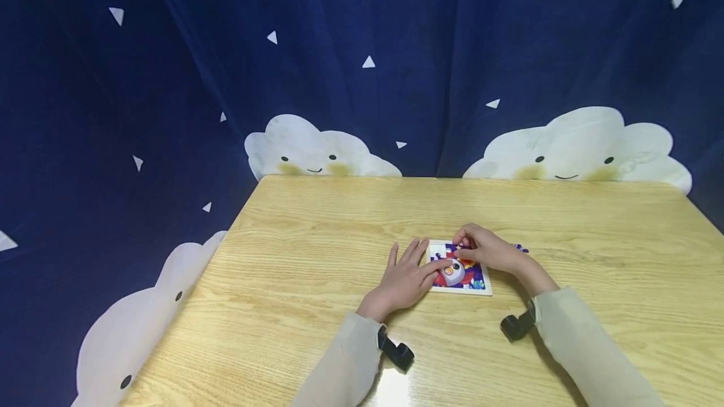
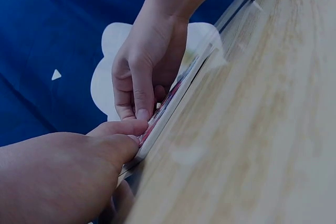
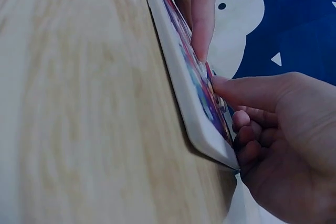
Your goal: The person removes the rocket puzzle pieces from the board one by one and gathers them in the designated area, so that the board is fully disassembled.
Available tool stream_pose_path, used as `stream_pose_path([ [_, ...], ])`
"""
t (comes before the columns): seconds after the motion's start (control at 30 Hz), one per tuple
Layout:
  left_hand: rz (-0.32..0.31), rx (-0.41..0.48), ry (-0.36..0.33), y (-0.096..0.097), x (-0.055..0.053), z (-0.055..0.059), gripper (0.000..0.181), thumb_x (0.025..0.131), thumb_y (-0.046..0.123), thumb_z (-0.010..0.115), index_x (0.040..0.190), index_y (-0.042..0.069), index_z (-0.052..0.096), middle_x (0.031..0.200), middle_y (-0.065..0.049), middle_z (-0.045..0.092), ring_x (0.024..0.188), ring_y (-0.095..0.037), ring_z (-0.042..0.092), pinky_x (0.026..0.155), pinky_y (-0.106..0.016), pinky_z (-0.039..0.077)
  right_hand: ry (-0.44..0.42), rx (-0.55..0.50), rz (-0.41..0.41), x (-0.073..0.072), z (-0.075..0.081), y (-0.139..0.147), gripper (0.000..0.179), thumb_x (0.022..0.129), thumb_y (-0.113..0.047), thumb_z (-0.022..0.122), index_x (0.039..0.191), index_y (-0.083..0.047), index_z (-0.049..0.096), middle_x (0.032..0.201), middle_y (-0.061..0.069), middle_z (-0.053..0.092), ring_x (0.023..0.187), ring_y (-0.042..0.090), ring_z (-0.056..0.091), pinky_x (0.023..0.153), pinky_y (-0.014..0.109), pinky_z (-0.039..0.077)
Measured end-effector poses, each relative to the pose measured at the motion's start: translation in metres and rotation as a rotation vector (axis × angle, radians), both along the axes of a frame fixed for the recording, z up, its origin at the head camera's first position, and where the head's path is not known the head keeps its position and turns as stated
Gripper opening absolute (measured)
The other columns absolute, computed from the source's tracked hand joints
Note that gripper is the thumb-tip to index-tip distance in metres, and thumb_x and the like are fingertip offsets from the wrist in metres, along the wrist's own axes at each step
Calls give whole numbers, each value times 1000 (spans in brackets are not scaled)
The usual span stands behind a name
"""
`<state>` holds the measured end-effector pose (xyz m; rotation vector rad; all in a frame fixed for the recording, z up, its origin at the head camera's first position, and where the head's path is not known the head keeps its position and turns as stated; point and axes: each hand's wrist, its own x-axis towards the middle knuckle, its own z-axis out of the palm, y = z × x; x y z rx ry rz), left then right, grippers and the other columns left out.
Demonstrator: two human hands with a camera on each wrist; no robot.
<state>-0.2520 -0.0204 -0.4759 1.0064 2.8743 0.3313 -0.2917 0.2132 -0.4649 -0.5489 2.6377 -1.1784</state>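
Head view, lower right of centre: left hand [image 1: 404, 280], fingers straight, touches the picture puzzle [image 1: 459, 276]; right grip [image 1: 489, 250] looks narrow, holding what I cannot tell. Pressing should be light, even.

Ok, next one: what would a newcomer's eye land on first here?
Probably the dark blue backdrop across the head view, with smiling white clouds just beyond the far edge of the wooden table. Next, the colourful white-framed picture on the table, right of the view's centre. The left hand and right hand meet over it from either side.
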Motion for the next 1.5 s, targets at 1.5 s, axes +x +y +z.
stream_pose_path([
  [1.5, -6, 20, -13, 0, 0, 2, 41, 107, 38, 29, 147, 48, 37, 166, -8, 16, 154, -28, 15, 121, -62, 12, 171, -73, -89, 16, -7, 1, 19, 92, -8, 66, 111, -12, 65, 105, 8, 64, 85, 11, 60, 75, 19, 48],
])
